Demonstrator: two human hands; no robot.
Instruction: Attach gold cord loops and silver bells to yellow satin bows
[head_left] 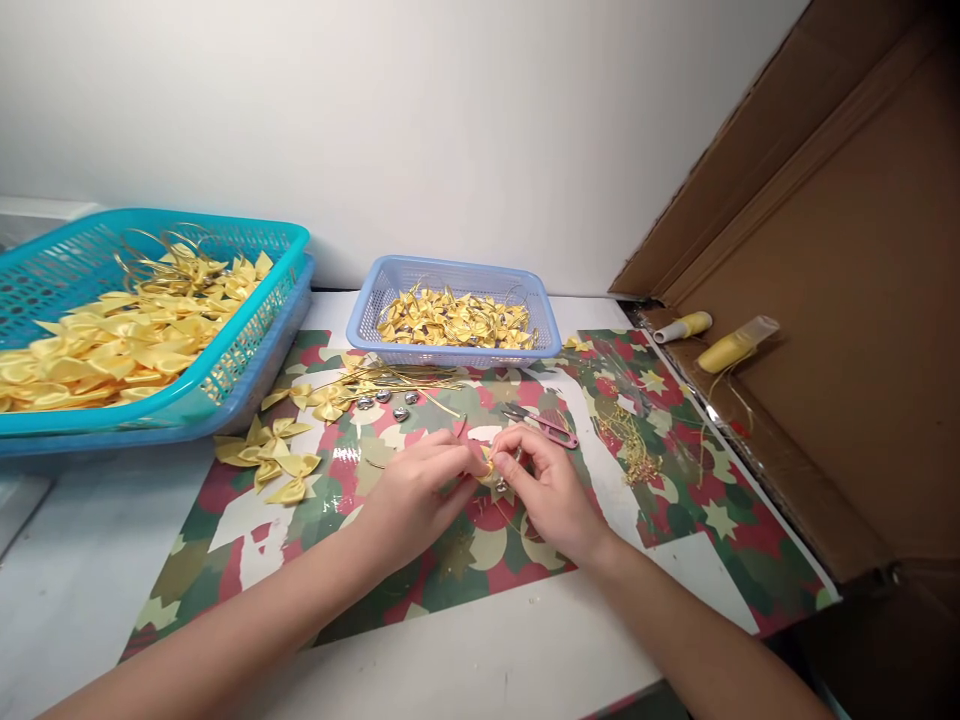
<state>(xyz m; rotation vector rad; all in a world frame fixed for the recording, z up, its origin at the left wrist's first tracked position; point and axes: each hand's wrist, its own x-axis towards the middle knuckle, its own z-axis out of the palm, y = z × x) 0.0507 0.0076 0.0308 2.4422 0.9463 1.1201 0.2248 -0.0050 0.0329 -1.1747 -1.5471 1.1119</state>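
Note:
My left hand (pixel 431 485) and my right hand (pixel 551 485) meet over the patterned sheet, fingertips pinched together. Between them is a small yellow ribbon bow (pixel 487 468), mostly covered by the fingers. A silver bell (pixel 501 485) shows just below the right fingertips. Beyond my left hand lie several loose silver bells (pixel 400 413) and a bundle of gold cords (pixel 405 378). Pink-handled thread snips (pixel 555 430) rest past my right hand. Loose yellow bows (pixel 294 478) are spread to the left.
A turquoise basket (pixel 247 350) heaped with yellow bows stands at left, stacked on a blue one. A smaller blue basket (pixel 457 355) of bows and bells sits at the back. Cord scraps (pixel 637 455) lie right. Thread spools (pixel 731 345) are beside the cardboard wall (pixel 817 300).

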